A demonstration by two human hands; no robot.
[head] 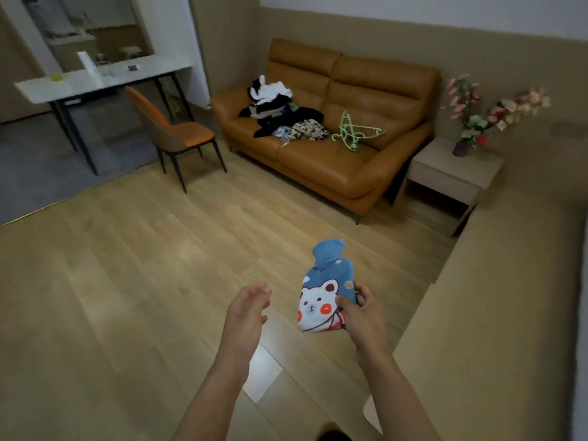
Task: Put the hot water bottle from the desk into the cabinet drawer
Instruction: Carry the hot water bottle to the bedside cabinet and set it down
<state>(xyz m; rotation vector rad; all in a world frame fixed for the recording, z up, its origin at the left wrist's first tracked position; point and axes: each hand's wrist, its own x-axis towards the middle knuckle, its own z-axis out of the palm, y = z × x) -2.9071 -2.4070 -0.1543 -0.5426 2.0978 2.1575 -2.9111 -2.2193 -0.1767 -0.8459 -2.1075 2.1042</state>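
Right hand point(361, 308) holds the bottle point(326, 292) in mid-air over the wood floor point(111, 297), well in front of the sofa point(334, 128). Grip closed on the bottle's lower right edge, thumb on the front face, other fingers behind. Bottle upright, neck up, tilted slightly right; blue cover with a white bear print.

Left hand point(248, 305) just left of the bottle, apart from it, fingers loosely spread, holding nothing.

Cabinet point(445, 183) stands just right of the sofa, its drawer front shut, open shelf below; a vase of flowers point(477, 119) on top. Clothes pile point(283, 113) and green hangers point(353, 130) lie on the sofa seat. Left of the sofa: orange chair point(173, 132), then white tabletop point(101, 78) with small items, too blurred to tell.
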